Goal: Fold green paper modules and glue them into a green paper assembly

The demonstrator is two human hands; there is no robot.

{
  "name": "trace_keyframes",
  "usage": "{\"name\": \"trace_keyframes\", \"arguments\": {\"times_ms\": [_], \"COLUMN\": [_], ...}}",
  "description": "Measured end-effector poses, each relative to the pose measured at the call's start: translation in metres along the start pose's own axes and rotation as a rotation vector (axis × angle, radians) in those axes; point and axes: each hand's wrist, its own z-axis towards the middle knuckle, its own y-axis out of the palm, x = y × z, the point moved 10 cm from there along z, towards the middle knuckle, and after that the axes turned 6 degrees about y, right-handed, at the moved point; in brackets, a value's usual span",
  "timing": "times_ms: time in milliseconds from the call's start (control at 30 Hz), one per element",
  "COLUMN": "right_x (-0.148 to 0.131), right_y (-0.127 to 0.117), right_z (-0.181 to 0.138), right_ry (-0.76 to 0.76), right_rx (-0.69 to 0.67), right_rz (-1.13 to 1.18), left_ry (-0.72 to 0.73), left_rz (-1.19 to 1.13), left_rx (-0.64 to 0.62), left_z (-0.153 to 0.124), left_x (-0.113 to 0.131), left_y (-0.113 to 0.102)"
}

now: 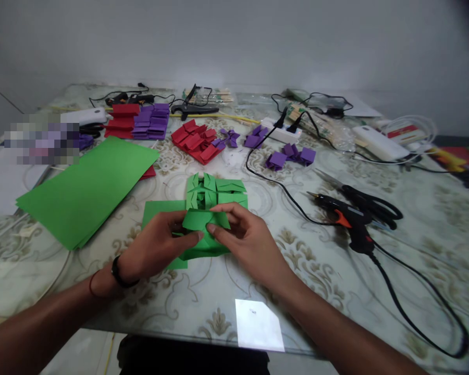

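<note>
– While the green piece (205, 220) is pinched between both hands, how is it held?

– It is held just above the counter (414, 234), near the front edge, over a flat green square (156, 209). The left hand (156, 246) is closed on its left side and the right hand (247, 237) on its right. Each grip is narrow, with paper caught between thumb and fingers. The thumbs are brought together at the middle fold, seemingly so that the crease is pressed from both sides at once.

– And what is laid around it?

– Folded green pieces (218, 188) are stacked just behind the hands, within easy reach. Green sheets (86, 186) are fanned out to the left. Red folds (195, 140) and purple folds (291, 155) are heaped farther back, sorted by colour. A glue gun (346, 216) is laid to the right beside scissors (371, 203), apart from the paper, and a power strip (283, 133) is set behind.

– What of the surface and the room?

– Glass over a pale patterned cloth can be made out, with glare caught near the front edge. A plain grey wall (234, 36) is seen behind, and the light is dim.
</note>
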Motion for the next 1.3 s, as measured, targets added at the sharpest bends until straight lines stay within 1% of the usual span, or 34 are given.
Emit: {"name": "trace_keyframes", "arguments": {"times_ms": [233,433,600,733,833,900,967,1033,1100,1133,1200,1300], "right_x": [-0.007,-0.004,-0.006,-0.012,-0.019,-0.027,-0.036,-0.041,-0.043,-0.043,-0.042,-0.032], "right_y": [-0.001,-0.004,-0.005,-0.012,-0.015,-0.015,-0.014,-0.011,-0.007,-0.006,-0.008,-0.013], "right_z": [0.000,-0.002,-0.005,-0.010,-0.015,-0.017,-0.019,-0.018,-0.017,-0.016,-0.014,-0.008], "right_ry": [-0.061,-0.041,-0.078,-0.150,-0.227,-0.281,-0.322,-0.311,-0.267,-0.250,-0.222,-0.169], "right_rx": [0.014,0.075,0.092,0.178,0.205,0.195,0.147,0.053,-0.056,-0.088,-0.080,0.015], "right_rz": [-0.016,-0.026,-0.005,-0.004,-0.083,-0.147,-0.204,-0.225,-0.184,-0.159,-0.143,-0.158], "left_ry": [0.002,0.021,0.024,0.032,0.062,0.083,0.089,0.097,0.121,0.137,0.158,0.167], "left_rz": [0.038,0.068,0.069,0.004,-0.005,-0.013,-0.034,-0.025,0.040,0.081,0.143,0.140], "left_rx": [0.028,0.084,0.095,0.081,0.067,0.071,0.072,0.069,0.061,0.056,0.034,-0.002], "left_z": [0.001,-0.002,-0.004,-0.005,-0.006,-0.007,-0.006,-0.006,-0.005,-0.005,-0.004,-0.005], "left_x": [0.003,0.007,0.008,0.006,0.008,0.011,0.013,0.015,0.019,0.021,0.024,0.023], "left_y": [0.003,0.000,0.003,0.005,0.004,0.002,0.000,-0.002,-0.003,-0.004,-0.002,0.002]}}
